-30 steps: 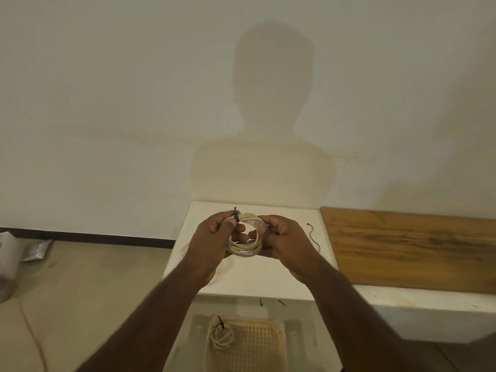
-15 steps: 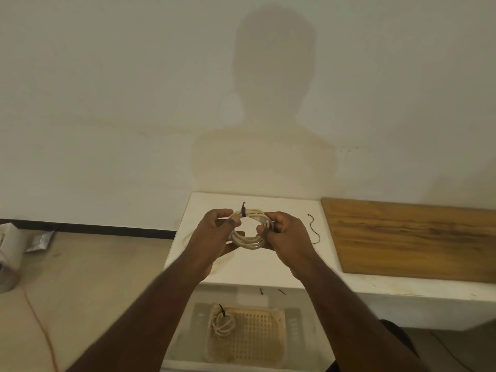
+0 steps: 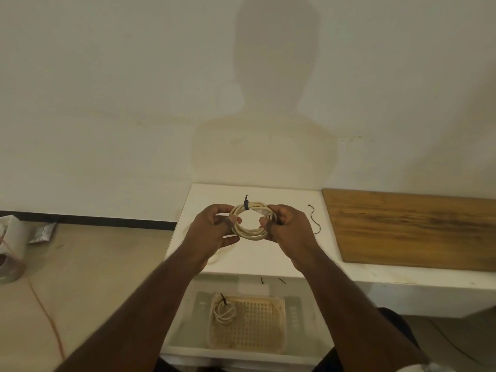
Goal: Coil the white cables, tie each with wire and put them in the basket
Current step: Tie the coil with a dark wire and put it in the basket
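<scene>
A coiled white cable [image 3: 251, 232] is held up over the white table [image 3: 257, 261], with a black wire tie [image 3: 246, 204] wrapped round its top. My left hand [image 3: 212, 230] pinches the coil's left side. My right hand [image 3: 288, 228] grips its right side. Below the table's front edge, a cream lattice basket [image 3: 257, 326] holds another tied white coil [image 3: 224, 312] in its left end. A loose black wire [image 3: 314, 220] lies on the table to the right of my hands.
A wooden board [image 3: 413, 229] covers the bench to the right. Two short black wire bits [image 3: 271, 280] lie just under the table edge. On the floor at the left are a white box [image 3: 13, 232], a foil packet [image 3: 43, 232] and an orange cord [image 3: 45, 315].
The view has tilted down a little, showing more of the basket. My left thumb has left the wire tie, so the tie now stands free on top of the coil.
</scene>
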